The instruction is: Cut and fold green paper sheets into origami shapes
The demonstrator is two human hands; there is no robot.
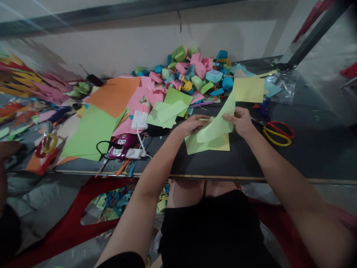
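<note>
A pale green sheet of paper point(219, 128) is lifted and bent between my two hands over the dark table. My right hand point(241, 120) pinches its right edge between thumb and fingers. At its left edge my left hand point(193, 125) has bent fingers gripping the paper, the fingertips partly hidden. Just below lie another light green sheet point(194, 148) and a yellowish sheet point(224, 143). Scissors point(277, 133) with red and yellow handles rest right of my right hand, their blades partly covered by my wrist.
Behind my hands is a heap of small folded paper pieces point(199, 70). Purple power strip point(124, 143), white plugs point(135, 153) and cables lie on the left, beside big green point(89, 132) and orange sheets point(114, 95). More scissors point(46, 145) are farther left. A person's arm point(7, 150) shows at the left edge.
</note>
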